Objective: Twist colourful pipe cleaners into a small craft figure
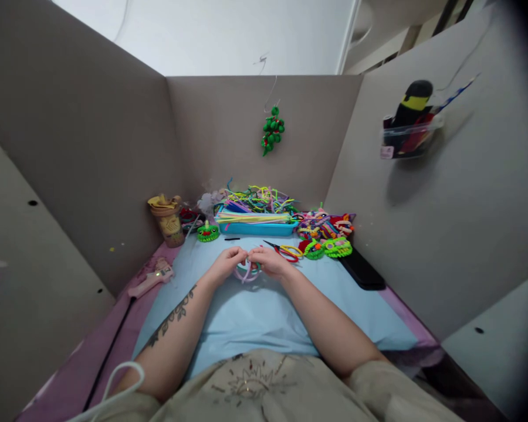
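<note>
Centrally, left hand [227, 262] and right hand [269, 261] both clamped on pink loop [245, 273], blue mat [255, 310] around.

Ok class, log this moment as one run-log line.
left hand: holds pipe-cleaner loop | right hand: holds same loop | surface: blue mat | nearby: scissors, blue tray

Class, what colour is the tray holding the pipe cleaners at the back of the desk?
Blue: the tray shows best in the head view.
</note>
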Motion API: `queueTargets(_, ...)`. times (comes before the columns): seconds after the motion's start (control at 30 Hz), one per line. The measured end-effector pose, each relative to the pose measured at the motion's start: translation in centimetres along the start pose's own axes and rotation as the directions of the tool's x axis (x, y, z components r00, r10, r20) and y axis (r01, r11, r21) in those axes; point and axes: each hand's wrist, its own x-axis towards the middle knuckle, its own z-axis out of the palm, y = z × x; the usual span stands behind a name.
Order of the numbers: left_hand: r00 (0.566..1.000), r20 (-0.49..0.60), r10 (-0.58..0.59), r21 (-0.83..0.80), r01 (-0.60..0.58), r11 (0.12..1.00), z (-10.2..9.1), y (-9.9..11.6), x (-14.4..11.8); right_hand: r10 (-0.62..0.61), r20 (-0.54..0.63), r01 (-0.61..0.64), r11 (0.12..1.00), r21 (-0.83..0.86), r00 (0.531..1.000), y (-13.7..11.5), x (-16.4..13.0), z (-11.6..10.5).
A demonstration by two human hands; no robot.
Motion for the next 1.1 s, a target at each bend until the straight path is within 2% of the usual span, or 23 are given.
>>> queueTargets(0.17,0.998,-0.061,-0.004,0.020,0.005,1.000,-0.14,-0.19,0.13,0.012,-0.040,-0.011,0.999,0.033,0.999,0.22,0.07,-0.07)
queueTargets(0.37,1.000,-0.020,0.019,0.113,-0.017,0.993,-0.15,-0.25,0.02,0.011,-0.056,-0.010,1.000,0.025,0.998,0.13,0.10,0.62)
queueTargets(0.67,0.998,-0.048,0.028,0.186,-0.019,0.982,-0.15,-0.42,0.18,0.020,-0.056,-0.016,0.998,0.063,0.998,0.29,0.28,0.56)
queueTargets(1.1,0.994,-0.113,0.003,0.136,0.013,0.991,0.25,-0.24,0.14,0.017,-0.095,-0.014,0.999,0.037,0.995,0.32,0.36,0.50)
